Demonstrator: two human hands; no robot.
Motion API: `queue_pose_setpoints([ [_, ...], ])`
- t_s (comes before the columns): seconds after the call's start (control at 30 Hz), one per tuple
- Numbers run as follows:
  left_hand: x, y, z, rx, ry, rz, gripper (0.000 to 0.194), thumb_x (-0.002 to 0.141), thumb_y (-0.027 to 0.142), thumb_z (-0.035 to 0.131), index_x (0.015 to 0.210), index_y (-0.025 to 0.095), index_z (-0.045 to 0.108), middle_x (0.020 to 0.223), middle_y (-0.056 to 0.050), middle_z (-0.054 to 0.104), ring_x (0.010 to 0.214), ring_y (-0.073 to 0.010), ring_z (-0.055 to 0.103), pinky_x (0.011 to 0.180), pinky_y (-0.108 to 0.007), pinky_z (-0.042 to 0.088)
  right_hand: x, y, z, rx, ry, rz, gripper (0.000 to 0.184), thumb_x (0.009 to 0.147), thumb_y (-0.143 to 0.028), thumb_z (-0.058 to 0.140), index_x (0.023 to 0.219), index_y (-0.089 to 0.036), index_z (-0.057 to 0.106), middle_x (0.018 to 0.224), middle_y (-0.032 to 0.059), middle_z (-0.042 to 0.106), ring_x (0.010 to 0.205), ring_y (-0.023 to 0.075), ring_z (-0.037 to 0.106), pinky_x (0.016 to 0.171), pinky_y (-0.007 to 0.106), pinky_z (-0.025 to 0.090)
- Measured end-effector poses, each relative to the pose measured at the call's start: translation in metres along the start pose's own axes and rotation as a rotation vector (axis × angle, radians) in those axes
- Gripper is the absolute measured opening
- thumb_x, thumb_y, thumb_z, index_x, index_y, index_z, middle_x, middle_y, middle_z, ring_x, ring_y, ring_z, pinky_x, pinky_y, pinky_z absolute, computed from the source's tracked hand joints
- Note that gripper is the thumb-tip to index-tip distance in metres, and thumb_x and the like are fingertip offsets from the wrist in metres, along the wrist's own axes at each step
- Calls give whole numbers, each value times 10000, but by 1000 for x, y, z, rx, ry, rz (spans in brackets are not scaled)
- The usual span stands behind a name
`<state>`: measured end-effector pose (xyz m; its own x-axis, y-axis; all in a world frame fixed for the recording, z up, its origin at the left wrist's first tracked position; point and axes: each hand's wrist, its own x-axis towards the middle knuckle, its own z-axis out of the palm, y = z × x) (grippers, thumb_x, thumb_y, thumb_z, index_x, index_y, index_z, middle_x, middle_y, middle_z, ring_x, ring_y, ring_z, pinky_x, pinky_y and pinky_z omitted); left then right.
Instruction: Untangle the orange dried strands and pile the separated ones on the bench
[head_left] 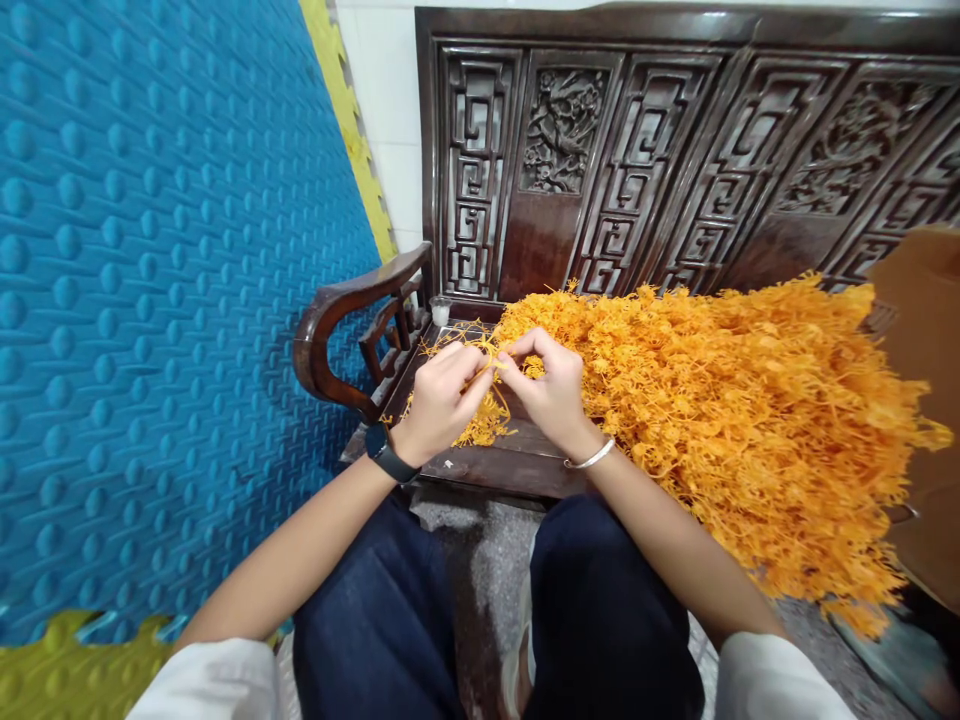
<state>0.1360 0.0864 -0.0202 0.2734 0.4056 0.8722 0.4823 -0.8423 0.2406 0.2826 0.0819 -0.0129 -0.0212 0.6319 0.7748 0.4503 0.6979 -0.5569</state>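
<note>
Both my hands meet above a dark wooden bench seat (517, 470), fingertips nearly touching. My left hand (444, 392), with a black watch on its wrist, is closed on a thin orange plastic sprig (487, 352). Thumb and forefinger of my right hand (551, 385) pinch the same sprig from the other side; a bracelet circles that wrist. A loose strand curves down between the hands. Below and behind my left hand lies a small heap of orange sprigs (484, 425), partly hidden by it. To the right spreads a big pile of orange artificial foliage (720, 400).
A carved wooden backrest (547, 240) rises behind the seat, and a curved armrest (319, 340) stands at the left. A small translucent cup (440, 311) sits in the back corner. Blue foam matting (165, 300) covers the left side. A brown cardboard box (926, 400) is at far right.
</note>
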Motion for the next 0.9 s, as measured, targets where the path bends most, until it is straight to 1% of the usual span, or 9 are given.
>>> queue_pose_setpoints([
  [0.3, 3, 3, 1, 74, 70, 124, 179, 866, 105, 484, 706, 184, 483, 592, 14, 481, 576, -121, 440, 555, -255, 355, 3, -2, 2, -7, 30, -1, 158, 791, -205, 552, 677, -230, 446, 640, -26, 521, 602, 123, 497, 613, 278, 422],
  [0.5, 8, -8, 9, 97, 98, 71, 196, 888, 150, 455, 704, 185, 514, 604, -1, 514, 584, -126, 469, 575, -258, 386, 6, 2, 15, -26, 106, 9, 140, 806, -206, 528, 701, -230, 438, 671, -13, 533, 634, 136, 505, 651, 297, 419],
  [0.6, 10, -8, 11, 112, 146, 55, 199, 892, 151, 446, 714, 181, 528, 615, -9, 529, 587, -125, 477, 564, -254, 388, 13, 6, 21, -13, 131, 2, 132, 809, -216, 532, 704, -227, 453, 679, -11, 545, 643, 134, 512, 652, 293, 419],
  [0.63, 10, -6, 10, 119, 169, 70, 195, 890, 144, 450, 716, 181, 531, 607, -7, 524, 576, -123, 470, 553, -254, 382, 17, 9, 21, -7, 157, 17, 131, 806, -219, 539, 701, -226, 461, 675, -13, 548, 638, 131, 512, 647, 289, 419],
  [0.7, 8, 3, 7, 133, 217, 135, 169, 875, 129, 477, 728, 179, 541, 585, -1, 510, 547, -118, 441, 534, -256, 367, 26, 21, 15, 19, 273, 101, 144, 787, -218, 561, 677, -222, 468, 641, -23, 538, 609, 121, 503, 630, 281, 419],
  [0.77, 6, 11, 3, 139, 230, 204, 93, 845, 131, 534, 768, 172, 566, 586, 2, 512, 534, -113, 419, 536, -260, 366, 33, 37, 4, 98, 479, 233, 185, 765, -208, 569, 625, -219, 449, 565, -43, 495, 548, 110, 484, 591, 273, 413],
  [0.8, 5, 13, 2, 114, 246, 193, 72, 834, 134, 553, 774, 169, 569, 594, 4, 513, 536, -108, 415, 539, -256, 365, 34, 44, -2, 166, 542, 265, 168, 762, -219, 577, 641, -214, 462, 570, -44, 504, 548, 109, 500, 595, 275, 424],
  [0.83, 5, 12, 2, 77, 255, 146, 92, 833, 140, 562, 746, 171, 560, 578, 16, 493, 524, -100, 403, 527, -250, 350, 34, 50, -7, 221, 538, 275, 135, 758, -240, 596, 674, -206, 496, 598, -36, 536, 575, 112, 527, 620, 280, 444],
  [0.9, 7, 3, 3, -28, 244, -91, 183, 849, 185, 559, 670, 171, 522, 565, 34, 462, 511, -82, 394, 517, -233, 329, 31, 57, -15, 319, 437, 308, 146, 733, -304, 650, 730, -194, 555, 656, -17, 595, 629, 124, 576, 667, 296, 480],
])
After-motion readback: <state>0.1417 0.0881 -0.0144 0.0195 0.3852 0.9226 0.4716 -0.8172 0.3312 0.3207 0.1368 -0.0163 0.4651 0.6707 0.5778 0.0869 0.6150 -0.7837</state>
